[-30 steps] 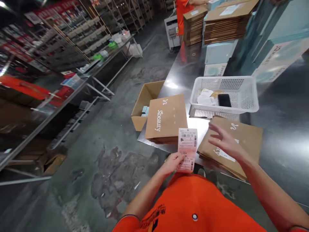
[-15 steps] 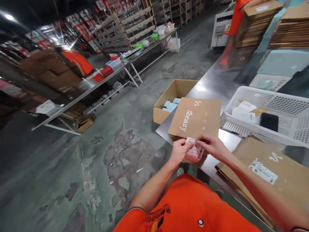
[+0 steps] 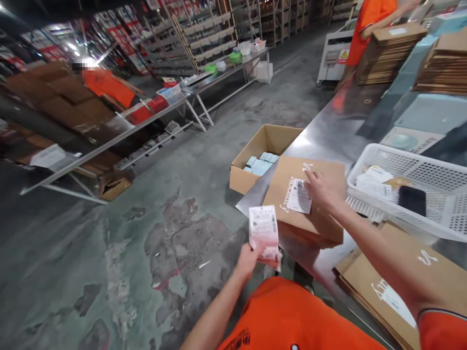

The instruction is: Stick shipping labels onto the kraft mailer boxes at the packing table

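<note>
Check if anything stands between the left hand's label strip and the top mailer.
Nothing visible does: the strip in the left hand has clear air to the top mailer. Only the right hand rests on that mailer, beside a label lying there.

Stained grey concrete floor spreading left of the left hand, long steel table farther left, tall metal shelving far ahead, dim warehouse light above
</note>
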A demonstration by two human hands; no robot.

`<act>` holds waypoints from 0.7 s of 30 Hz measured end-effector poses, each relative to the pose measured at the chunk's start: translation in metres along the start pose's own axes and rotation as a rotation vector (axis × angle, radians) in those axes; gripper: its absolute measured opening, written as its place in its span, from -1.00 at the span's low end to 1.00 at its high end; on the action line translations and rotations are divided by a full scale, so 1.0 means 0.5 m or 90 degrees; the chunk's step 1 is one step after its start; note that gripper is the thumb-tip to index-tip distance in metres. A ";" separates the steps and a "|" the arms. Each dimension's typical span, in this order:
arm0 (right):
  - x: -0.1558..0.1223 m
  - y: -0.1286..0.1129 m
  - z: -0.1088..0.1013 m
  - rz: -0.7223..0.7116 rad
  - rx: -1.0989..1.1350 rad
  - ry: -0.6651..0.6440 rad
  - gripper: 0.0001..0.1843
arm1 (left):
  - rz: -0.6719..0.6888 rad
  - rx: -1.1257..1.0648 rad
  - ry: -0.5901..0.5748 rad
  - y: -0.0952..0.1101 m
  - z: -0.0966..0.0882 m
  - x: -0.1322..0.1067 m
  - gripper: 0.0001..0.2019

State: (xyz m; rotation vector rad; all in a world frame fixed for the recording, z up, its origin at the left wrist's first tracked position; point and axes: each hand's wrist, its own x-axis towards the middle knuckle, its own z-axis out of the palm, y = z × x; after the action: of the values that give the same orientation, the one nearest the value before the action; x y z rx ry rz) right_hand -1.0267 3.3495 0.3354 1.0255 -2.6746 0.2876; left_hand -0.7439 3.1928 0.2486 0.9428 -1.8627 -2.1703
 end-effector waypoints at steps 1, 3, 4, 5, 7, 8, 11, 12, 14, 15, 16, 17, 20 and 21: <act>0.001 -0.017 0.008 -0.018 0.008 -0.004 -0.54 | 0.035 0.014 0.030 0.022 -0.001 0.018 -0.43; -0.009 -0.058 0.031 -0.024 0.009 -0.014 -0.52 | 0.092 0.061 0.037 0.062 0.005 0.059 -0.46; -0.022 -0.081 0.044 -0.022 -0.001 -0.018 -0.47 | 0.117 0.086 0.021 0.076 0.009 0.077 -0.48; -0.041 -0.102 0.056 -0.031 -0.010 -0.021 -0.41 | 0.142 0.105 -0.001 0.086 0.012 0.092 -0.49; -0.088 -0.135 0.071 -0.106 -0.010 -0.038 -0.36 | 0.184 0.131 -0.030 0.092 0.016 0.104 -0.51; -0.112 -0.141 0.072 -0.155 0.003 -0.049 -0.40 | 0.196 0.143 -0.031 0.089 0.016 0.102 -0.53; -0.160 -0.097 0.043 -0.048 0.045 -0.015 -0.47 | 0.195 0.163 -0.060 0.074 0.022 0.065 -0.56; -0.171 -0.061 0.027 0.087 0.059 0.007 -0.45 | 0.178 0.159 -0.094 0.069 0.030 0.046 -0.56; -0.201 0.031 -0.005 0.364 0.129 0.016 -0.36 | 0.146 0.142 -0.193 0.061 0.055 0.002 -0.56; -0.229 0.078 -0.017 0.453 0.190 0.005 -0.32 | 0.135 0.131 -0.245 0.058 0.071 -0.021 -0.56; -0.269 0.122 -0.025 0.508 0.255 -0.006 -0.31 | 0.123 0.118 -0.296 0.055 0.087 -0.043 -0.55; -0.322 0.160 -0.029 0.545 0.305 -0.007 -0.31 | 0.109 0.106 -0.340 0.053 0.102 -0.062 -0.55; -0.543 0.219 -0.017 0.675 0.279 0.056 -0.27 | 0.038 0.120 -0.427 0.043 0.136 -0.096 -0.53; -0.623 0.223 -0.009 0.720 0.232 0.074 -0.25 | 0.013 0.145 -0.441 0.037 0.143 -0.098 -0.51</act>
State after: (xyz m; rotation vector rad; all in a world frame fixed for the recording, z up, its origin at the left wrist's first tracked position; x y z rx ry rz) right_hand -0.8781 3.6267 0.2328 -0.5539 -2.8263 1.0058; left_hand -0.7482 3.2729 0.2870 0.1751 -2.4216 -2.5148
